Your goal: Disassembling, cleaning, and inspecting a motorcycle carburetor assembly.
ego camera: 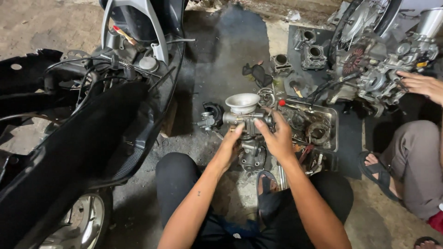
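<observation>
Head camera, looking steeply down from a squatting person's eye level.

The single view faces forward and down over the wearer's own knees at the bottom of the frame, close to the hands (256,138) at centre. It takes in the concrete floor (217,60) ahead, a scooter (83,124) filling the left side, and an engine (378,64) at upper right.

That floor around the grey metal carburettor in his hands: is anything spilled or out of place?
Yes. A dark wet-looking stain spreads across the concrete floor beyond the grey metal carburettor, and loose grey engine cylinders lie scattered on a black mat.
</observation>
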